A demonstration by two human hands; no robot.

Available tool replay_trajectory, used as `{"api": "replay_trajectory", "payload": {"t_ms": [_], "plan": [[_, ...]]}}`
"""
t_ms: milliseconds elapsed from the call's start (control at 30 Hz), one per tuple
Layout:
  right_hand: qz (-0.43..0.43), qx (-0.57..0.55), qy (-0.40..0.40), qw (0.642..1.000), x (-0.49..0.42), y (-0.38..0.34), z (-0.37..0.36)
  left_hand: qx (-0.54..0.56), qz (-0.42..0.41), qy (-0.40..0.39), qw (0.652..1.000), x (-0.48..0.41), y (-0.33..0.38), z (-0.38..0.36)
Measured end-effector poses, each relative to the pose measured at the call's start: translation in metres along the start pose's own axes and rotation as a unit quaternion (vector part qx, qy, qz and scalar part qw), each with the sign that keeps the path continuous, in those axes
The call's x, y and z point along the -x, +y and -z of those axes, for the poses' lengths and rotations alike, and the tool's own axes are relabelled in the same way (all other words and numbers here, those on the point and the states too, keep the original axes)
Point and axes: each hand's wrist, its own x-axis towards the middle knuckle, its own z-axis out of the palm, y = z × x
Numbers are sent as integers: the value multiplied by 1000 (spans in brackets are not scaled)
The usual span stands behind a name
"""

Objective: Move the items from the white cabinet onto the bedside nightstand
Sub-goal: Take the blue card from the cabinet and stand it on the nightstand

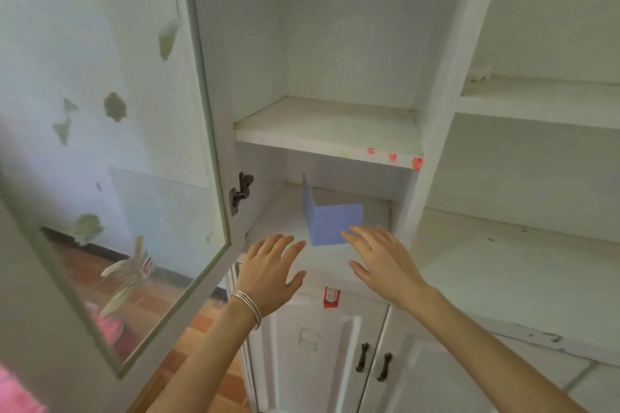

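- Blue folded card (330,223): stands part-opened on its edges on the lower shelf (278,211) of the white cabinet (436,111), fold at left, near the shelf's middle.
- Right hand (385,261): grip slack, fingers straight and spread, holding nothing; its fingertips (347,234) overlap the card's lower right corner, contact not discernible.
- Left hand (268,273): grip likewise slack, fingers extended, just beside the card's lower left, apart from it; silver bangles (248,307) on the wrist.
- Upper shelf (328,127): bare white board, red marks (392,157) along its front edge.
- Glass door (134,178): swung out to the left, dark hinge (240,193) at its inner edge.
- Red sticker (331,297): on the cabinet front below the hands.
- Dark handles (362,357): paired on the lower doors.
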Motion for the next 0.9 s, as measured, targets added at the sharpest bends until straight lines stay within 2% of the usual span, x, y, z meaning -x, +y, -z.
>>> {"api": "replay_trajectory", "payload": {"t_ms": [133,300,467,533,633,767,900], "plan": [[-33,5,-13,999,-43,20,-22,-4,-14,-12,1000,-34,-23,-23],[-44,26,-25,998,-95,43,-45,14,-28,8,999,-80,-54,-41],[-64,5,-123,990,-116,58,-70,32,-49,32,998,-103,-71,-64],[-70,10,-140,988,-117,62,-81,33,-53,29,998,-106,-76,-74],[-78,-13,-119,990,-115,65,-81,24,-58,25,998,-108,-81,-83],[-23,-13,-46,999,-101,70,-68,16,-52,24,998,-109,-84,-83],[24,-66,-35,997,-72,78,-64,17,-34,31,999,-99,-77,-72]]}}
